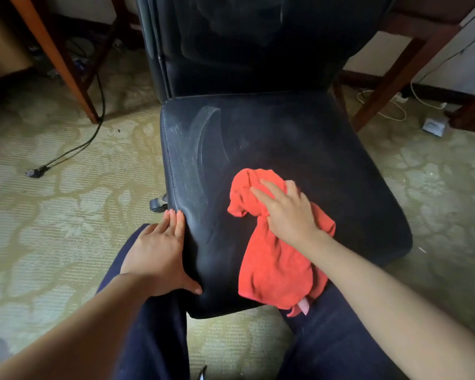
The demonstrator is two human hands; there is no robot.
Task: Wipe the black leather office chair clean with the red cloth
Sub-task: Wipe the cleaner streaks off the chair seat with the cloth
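The black leather office chair (299, 138) stands in front of me, its seat dusty with pale wipe streaks on the left part. The red cloth (274, 259) lies crumpled on the front middle of the seat and hangs over the front edge. My right hand (288, 212) presses on the cloth's upper part with fingers mostly straight. My left hand (159, 250) rests flat against the seat's left front side, thumb on the front corner.
Patterned green carpet (66, 215) surrounds the chair. A black cable with a plug (36, 172) lies on the floor at left near wooden table legs (63, 64). White cables and a power strip (398, 100) lie at right by more wooden legs. My dark trouser legs flank the seat front.
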